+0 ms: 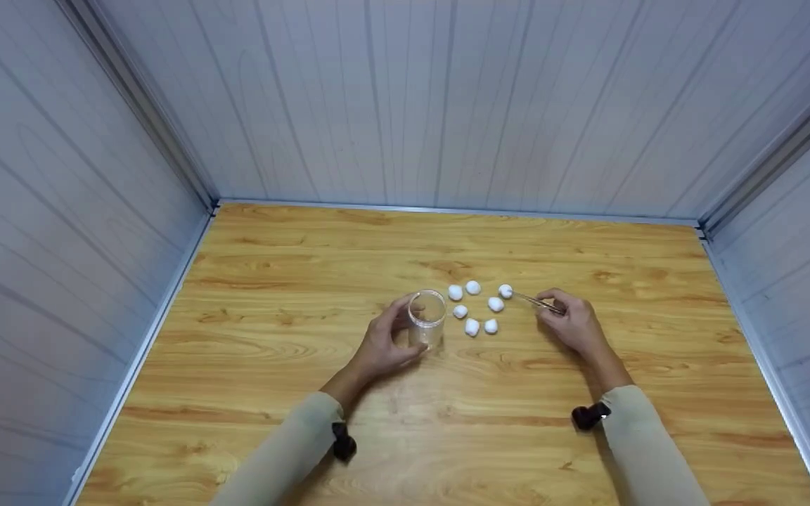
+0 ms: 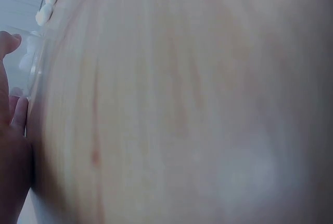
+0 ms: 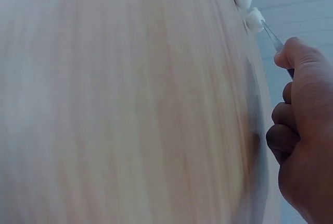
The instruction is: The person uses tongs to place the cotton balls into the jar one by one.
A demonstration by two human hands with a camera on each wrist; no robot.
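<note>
My left hand grips a clear, round jar from its left side, thumb in front and fingers behind. The jar stands upright on the wooden table, its mouth facing up. Between the fingers of my right hand is a pair of thin metal tweezers, pinched and pointing left. The tweezer tips meet a white cotton ball, also in the right wrist view, where the cotton ball sits at the tips of the tweezers. Several more cotton balls lie loosely grouped just right of the jar.
The wood-grain table is bounded by pale panel walls at the back and both sides. A metal strip runs along the back edge. Small black devices are strapped at both wrists over light sleeves.
</note>
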